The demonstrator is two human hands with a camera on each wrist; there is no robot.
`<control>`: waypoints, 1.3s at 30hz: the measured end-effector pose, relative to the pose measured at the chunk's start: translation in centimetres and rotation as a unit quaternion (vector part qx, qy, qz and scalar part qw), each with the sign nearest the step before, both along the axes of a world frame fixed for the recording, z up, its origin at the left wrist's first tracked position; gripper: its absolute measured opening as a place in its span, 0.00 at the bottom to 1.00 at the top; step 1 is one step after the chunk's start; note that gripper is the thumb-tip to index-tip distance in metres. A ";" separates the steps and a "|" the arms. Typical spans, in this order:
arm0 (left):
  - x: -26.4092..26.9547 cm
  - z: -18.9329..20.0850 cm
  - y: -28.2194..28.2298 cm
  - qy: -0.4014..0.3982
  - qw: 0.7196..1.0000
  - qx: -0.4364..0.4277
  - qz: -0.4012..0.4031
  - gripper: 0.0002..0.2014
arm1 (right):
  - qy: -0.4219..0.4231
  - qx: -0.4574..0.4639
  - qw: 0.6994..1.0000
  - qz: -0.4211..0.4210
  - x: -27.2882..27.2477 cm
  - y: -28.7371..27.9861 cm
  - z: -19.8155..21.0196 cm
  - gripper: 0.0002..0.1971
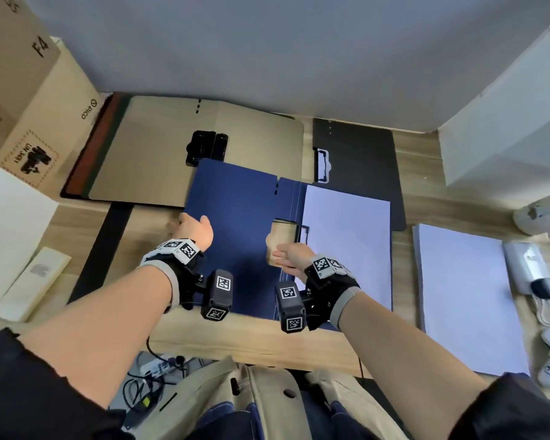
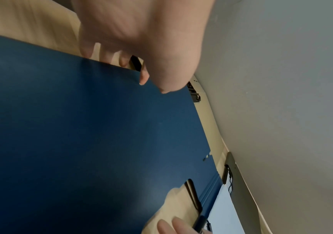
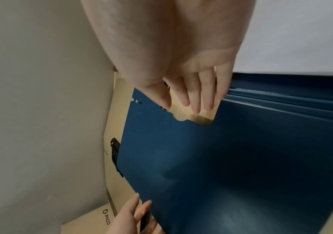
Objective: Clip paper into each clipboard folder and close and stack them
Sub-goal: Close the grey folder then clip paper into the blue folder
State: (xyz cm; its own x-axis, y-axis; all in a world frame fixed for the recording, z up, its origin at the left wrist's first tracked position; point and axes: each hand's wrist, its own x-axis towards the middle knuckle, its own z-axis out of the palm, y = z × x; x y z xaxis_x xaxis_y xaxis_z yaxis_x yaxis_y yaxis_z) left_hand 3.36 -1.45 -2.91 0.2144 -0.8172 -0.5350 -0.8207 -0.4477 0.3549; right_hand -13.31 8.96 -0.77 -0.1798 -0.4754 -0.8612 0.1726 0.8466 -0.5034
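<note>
**Desk inventory: blue folder open, both hands at its cover**

1. Light wooden table [image 1: 254, 341]: near edge bare in front of the person.
2. Open dark-blue clipboard folder [image 1: 242, 223]: lies at the table's near-middle, its near edge close to the table's near edge. The cover flap is on the left; a white sheet of paper [image 1: 346, 236] lies on the right half, under a black wire clip [image 1: 303, 234] by the spine.
3. Left hand [image 1: 195, 230]: at the cover's left edge, thumb on top of the flap, fingers curled beneath it, pinching the edge; the flap is raised off the table there.
4. Right hand [image 1: 289, 258]: fingers straight and relaxed, reaching into the rectangular cut-out of the cover beside the clip; holds nothing.
5. Stack of white paper sheets [image 1: 467, 296]: near-right part of the table, apart from the blue folder, with a strip of bare wood between.
6. Black clipboard folder [image 1: 362, 154]: far right, partly under the blue folder's far-right corner.
7. Open tan clipboard folder with black clip [image 1: 159, 154]: far left, against the grey wall; the blue cover's far-left corner overlaps it.
8. Cardboard boxes [image 1: 29, 90]: far-left corner of the table.
</note>
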 end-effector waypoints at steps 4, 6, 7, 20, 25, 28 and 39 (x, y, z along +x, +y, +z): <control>0.9 0.8 -0.1 0.038 0.997 -0.051 0.031 0.21 | -0.010 0.004 1.000 -0.016 0.0 0.5 0.6 0.22; 1.2 2.0 -0.5 0.073 0.994 -0.080 0.018 0.19 | -0.011 -0.013 1.000 -0.025 -0.1 0.6 1.1 0.22; 1.1 2.8 -0.7 0.088 0.992 -0.087 0.003 0.18 | -0.005 -0.025 0.999 -0.035 -0.2 0.7 1.3 0.22; -10.2 16.4 4.1 0.095 0.935 -0.069 -0.335 0.24 | -0.022 -0.169 0.977 -0.125 -7.8 4.7 7.2 0.12; -15.8 17.0 7.9 0.223 0.893 0.023 -0.390 0.19 | -0.015 -0.200 0.971 -0.129 -12.2 8.8 9.0 0.17; -17.8 14.7 8.8 0.274 0.868 0.086 -0.405 0.19 | -0.028 -0.198 0.969 -0.145 -15.0 11.4 9.2 0.20; -15.6 3.5 10.0 0.099 0.939 0.134 -0.302 0.11 | 0.005 -0.046 0.972 -0.230 -18.8 16.7 1.8 0.09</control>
State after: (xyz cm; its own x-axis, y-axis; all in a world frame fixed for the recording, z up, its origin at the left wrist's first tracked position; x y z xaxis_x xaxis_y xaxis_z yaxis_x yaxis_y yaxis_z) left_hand -12.27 8.53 0.55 -0.3710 -0.5880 -0.7188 -0.8830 -0.0164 0.4691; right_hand -32.13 25.67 1.04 -0.3993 -0.4180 -0.8160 0.5174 0.6320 -0.5770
